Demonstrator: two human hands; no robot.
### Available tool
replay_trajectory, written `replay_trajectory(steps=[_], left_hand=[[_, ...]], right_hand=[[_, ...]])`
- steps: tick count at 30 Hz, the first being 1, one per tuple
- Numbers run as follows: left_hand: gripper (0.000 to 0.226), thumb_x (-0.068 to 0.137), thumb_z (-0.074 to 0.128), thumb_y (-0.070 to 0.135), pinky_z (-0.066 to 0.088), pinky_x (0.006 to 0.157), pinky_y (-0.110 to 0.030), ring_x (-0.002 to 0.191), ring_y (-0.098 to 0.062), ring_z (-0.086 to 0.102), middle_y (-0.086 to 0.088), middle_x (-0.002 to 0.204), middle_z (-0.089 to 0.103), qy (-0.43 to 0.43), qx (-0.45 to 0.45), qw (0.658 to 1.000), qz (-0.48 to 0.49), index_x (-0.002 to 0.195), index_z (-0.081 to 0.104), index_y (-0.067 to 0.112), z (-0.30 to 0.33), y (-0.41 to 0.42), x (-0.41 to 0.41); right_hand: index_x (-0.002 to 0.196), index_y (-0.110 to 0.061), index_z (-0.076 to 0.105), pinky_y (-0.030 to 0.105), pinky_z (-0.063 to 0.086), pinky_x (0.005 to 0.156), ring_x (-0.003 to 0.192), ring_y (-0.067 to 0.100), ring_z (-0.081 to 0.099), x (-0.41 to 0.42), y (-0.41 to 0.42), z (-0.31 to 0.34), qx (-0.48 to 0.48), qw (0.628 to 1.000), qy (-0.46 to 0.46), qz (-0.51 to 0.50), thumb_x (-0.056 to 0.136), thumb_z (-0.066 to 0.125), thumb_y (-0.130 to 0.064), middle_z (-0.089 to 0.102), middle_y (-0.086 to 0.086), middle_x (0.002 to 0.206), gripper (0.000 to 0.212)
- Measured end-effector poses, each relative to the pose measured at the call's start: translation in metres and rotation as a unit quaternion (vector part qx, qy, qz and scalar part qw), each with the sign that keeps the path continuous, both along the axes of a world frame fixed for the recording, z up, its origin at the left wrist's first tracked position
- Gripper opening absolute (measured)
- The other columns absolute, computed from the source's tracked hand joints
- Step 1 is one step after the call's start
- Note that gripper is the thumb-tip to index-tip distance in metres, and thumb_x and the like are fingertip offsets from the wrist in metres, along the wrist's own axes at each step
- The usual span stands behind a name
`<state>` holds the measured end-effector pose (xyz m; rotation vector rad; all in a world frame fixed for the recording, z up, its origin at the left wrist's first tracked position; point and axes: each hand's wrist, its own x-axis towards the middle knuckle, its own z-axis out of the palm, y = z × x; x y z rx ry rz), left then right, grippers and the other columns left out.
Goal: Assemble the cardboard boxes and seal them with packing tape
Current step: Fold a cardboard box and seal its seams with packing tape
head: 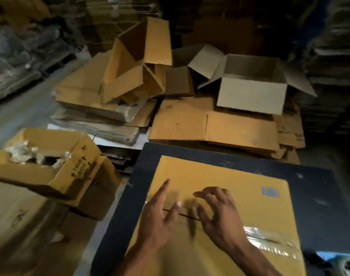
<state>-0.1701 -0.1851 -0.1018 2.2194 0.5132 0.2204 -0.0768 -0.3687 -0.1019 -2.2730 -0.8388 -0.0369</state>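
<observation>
Box is set flaps-closed on dark table; clear tape is seen over the seam's right part. Left hand is spread flat, right hand loosely curled, nothing held.

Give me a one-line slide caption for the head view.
Both hands, left and right, smoothing clear tape along a box seam.
</observation>
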Motion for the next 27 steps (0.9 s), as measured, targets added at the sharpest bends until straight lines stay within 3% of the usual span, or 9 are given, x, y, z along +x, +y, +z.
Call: replay_trajectory(steps=[2,5,9,12,15,18,23,25,27], left_hand=[[0.061,0.094,0.054,0.069,0.045,0.108,-0.025,0.128,0.014,0.047,0.022,0.152,0.046,-0.039,-0.080,0.993,0.081,0.150,0.039,0.051,-0.014,0.053,-0.012],[0.044,0.099,0.067,0.036,0.050,0.111,-0.042,0.127,0.004,0.057,0.012,0.143,0.061,-0.068,-0.196,0.963,0.169,0.142,0.056,0.039,-0.039,0.108,-0.024],[0.058,0.081,0.063,0.066,0.044,0.116,-0.037,0.129,0.006,0.056,0.016,0.142,0.061,-0.063,-0.354,0.927,0.111,0.135,0.058,0.044,-0.049,0.130,-0.045],[0.072,0.080,0.066,0.076,0.033,0.124,-0.041,0.141,0.002,0.045,0.017,0.155,0.048,0.017,-0.451,0.893,0.006,0.145,0.045,0.053,-0.058,0.111,-0.057],[0.087,0.091,0.064,0.066,0.015,0.123,-0.029,0.148,0.005,0.010,0.029,0.163,0.002,0.094,-0.321,0.939,-0.080,0.158,0.009,0.058,-0.062,0.092,-0.061],[0.095,0.101,0.057,0.055,0.009,0.114,-0.024,0.141,0.005,-0.003,0.029,0.160,-0.012,0.130,-0.163,0.970,-0.128,0.161,-0.015,0.042,-0.053,0.096,-0.058],[0.096,0.096,0.069,0.045,0.025,0.124,-0.039,0.156,-0.019,0.023,0.011,0.171,0.016,0.136,-0.178,0.962,-0.155,0.163,0.002,0.041,-0.048,0.130,0.002],[0.080,0.097,0.070,0.036,0.037,0.117,-0.037,0.147,-0.023,0.042,0.005,0.165,0.036,0.131,-0.059,0.974,-0.176,0.163,0.025,0.030,-0.033,0.141,0.044],[0.050,0.099,0.065,0.027,0.047,0.108,-0.042,0.130,-0.023,0.059,0.002,0.148,0.058,0.112,0.144,0.966,-0.181,0.147,0.052,0.025,-0.013,0.133,0.083]], right_hand=[[0.131,-0.043,0.059,0.037,0.047,0.098,0.122,0.010,0.045,0.000,0.058,0.005,-0.048,0.998,-0.001,0.039,0.097,0.059,-0.043,0.053,-0.017,0.129,0.033],[0.146,-0.043,0.046,0.042,0.037,0.115,0.145,0.015,0.029,0.002,0.118,0.002,-0.131,0.988,0.006,0.077,0.102,0.046,-0.053,0.037,-0.011,0.156,0.045],[0.156,-0.038,0.038,0.055,0.023,0.124,0.158,0.026,0.008,0.007,0.150,-0.015,-0.243,0.965,0.010,0.097,0.101,0.031,-0.049,0.015,0.000,0.171,0.056],[0.156,-0.035,0.040,0.059,0.028,0.121,0.157,0.032,0.013,0.004,0.146,-0.026,-0.267,0.957,0.018,0.114,0.097,0.041,-0.052,0.017,0.006,0.171,0.062],[0.160,-0.034,0.033,0.057,0.024,0.123,0.158,0.033,0.012,-0.001,0.140,-0.031,-0.264,0.956,0.021,0.129,0.092,0.041,-0.056,0.013,0.007,0.172,0.072],[0.161,-0.036,0.028,0.054,0.018,0.124,0.159,0.030,0.007,0.003,0.142,-0.030,-0.273,0.952,0.030,0.131,0.090,0.043,-0.056,0.010,0.006,0.172,0.075],[0.153,-0.038,0.042,0.055,0.030,0.122,0.156,0.023,0.020,0.030,0.121,-0.015,-0.240,0.966,0.066,0.068,0.099,0.046,-0.051,0.037,0.004,0.164,0.056],[0.152,-0.037,0.045,0.051,0.028,0.123,0.155,0.024,0.022,0.040,0.098,-0.001,-0.254,0.964,0.076,0.009,0.100,0.055,-0.045,0.036,0.004,0.164,0.054],[0.153,-0.038,0.045,0.054,0.030,0.122,0.155,0.027,0.022,0.049,0.058,0.009,-0.288,0.953,0.081,-0.051,0.100,0.060,-0.043,0.031,0.004,0.166,0.055]])
